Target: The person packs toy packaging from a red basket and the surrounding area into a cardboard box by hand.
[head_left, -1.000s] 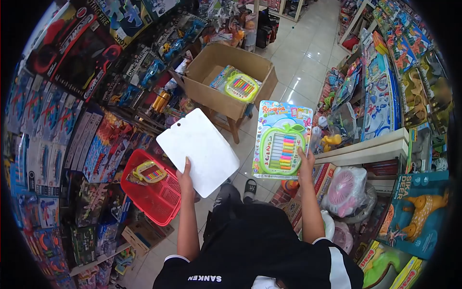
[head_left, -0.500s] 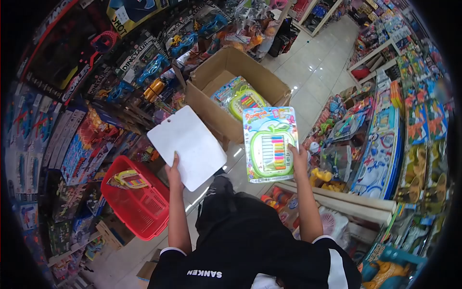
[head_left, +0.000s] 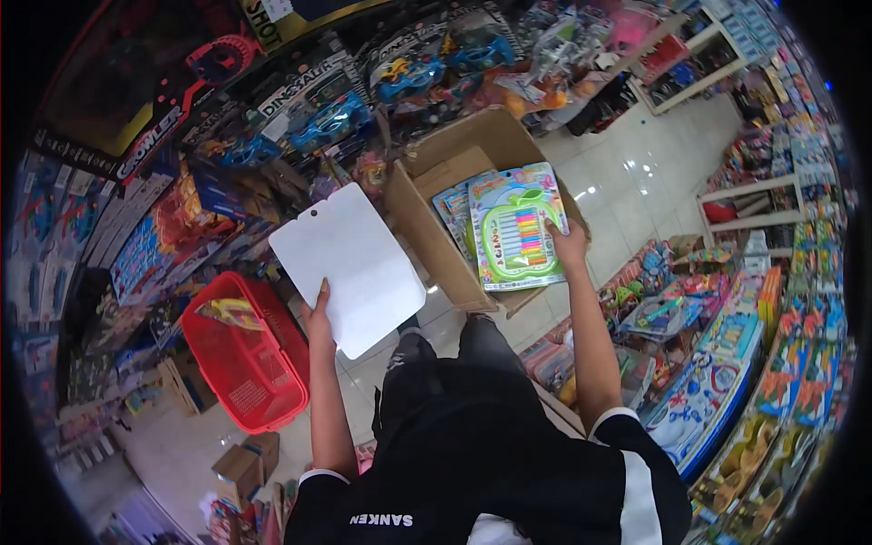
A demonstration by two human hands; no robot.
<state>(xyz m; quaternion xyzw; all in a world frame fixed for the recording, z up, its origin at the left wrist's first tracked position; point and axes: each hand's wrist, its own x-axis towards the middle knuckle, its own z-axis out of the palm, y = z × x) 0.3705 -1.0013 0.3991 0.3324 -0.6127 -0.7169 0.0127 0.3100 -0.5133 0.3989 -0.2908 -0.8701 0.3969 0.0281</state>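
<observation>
View from a head-worn camera looking down a narrow toy shop aisle. The person's left hand (head_left: pixel 318 313) is closed on the lower edge of a blank white card (head_left: pixel 350 268), thumb on its face, and holds it up tilted at chest height. The right hand (head_left: pixel 570 247) reaches forward and pinches the right edge of a toy pack (head_left: pixel 518 238), a green apple-shaped abacus with coloured beads. The pack is over the mouth of an open cardboard box (head_left: pixel 431 241), just above a similar pack (head_left: pixel 451 204) lying inside. A red basket (head_left: pixel 238 354) stands on the tiled floor (head_left: pixel 636 173) to the left, near the person's legs, with another pack in it. Packed toy shelves (head_left: pixel 218 136) line both sides. Because each hand grips only an edge, the pack could swing, catch the box rim and slip free. The card could also flex or slide out of the fingers. The basket sits close enough to be kicked.
</observation>
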